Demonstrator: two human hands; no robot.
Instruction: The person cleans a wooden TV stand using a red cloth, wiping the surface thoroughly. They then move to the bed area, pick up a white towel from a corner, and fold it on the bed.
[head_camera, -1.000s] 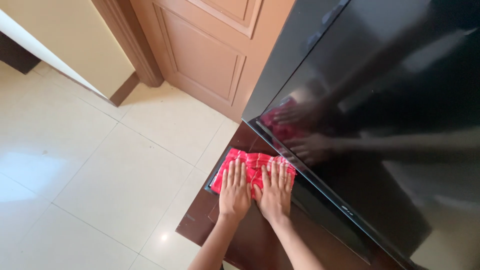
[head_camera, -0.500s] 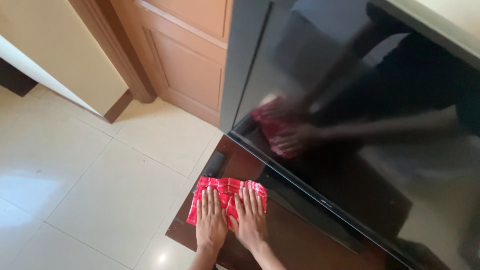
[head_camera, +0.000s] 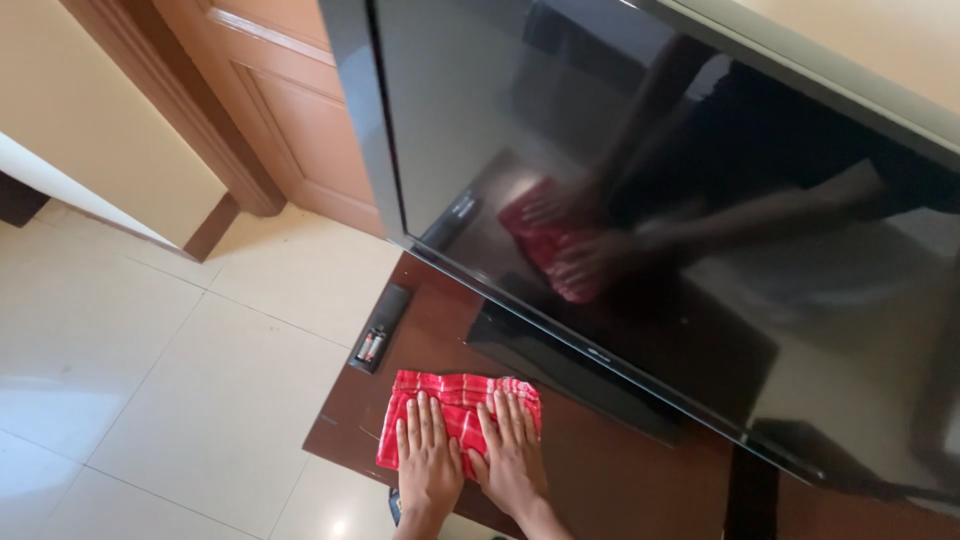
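Both hands, left (head_camera: 428, 455) and right (head_camera: 512, 450), lie flat with fingers spread, gripping nothing, pressing the cloth (head_camera: 455, 415). Since a second ago the cloth has slid toward 7 o'clock along the stand (head_camera: 620, 480), below the TV (head_camera: 650, 200); a remote (head_camera: 380, 328) lies at 11 o'clock.

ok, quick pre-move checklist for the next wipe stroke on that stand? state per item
1. Both hands on the cloth: ok. Left hand and right hand lie flat, side by side, on the red checked cloth.
2. Cloth flat on the dark wooden stand: ok, though its right edge looks slightly bunched.
3. Remote off the cloth's path: not ok for a stroke away from the person; it lies on the stand just beyond the cloth, back open with batteries showing.
4. Room from the television: ok; its base sits apart from the cloth.
5. Stand's near edge: cannot tell; hands hide it.
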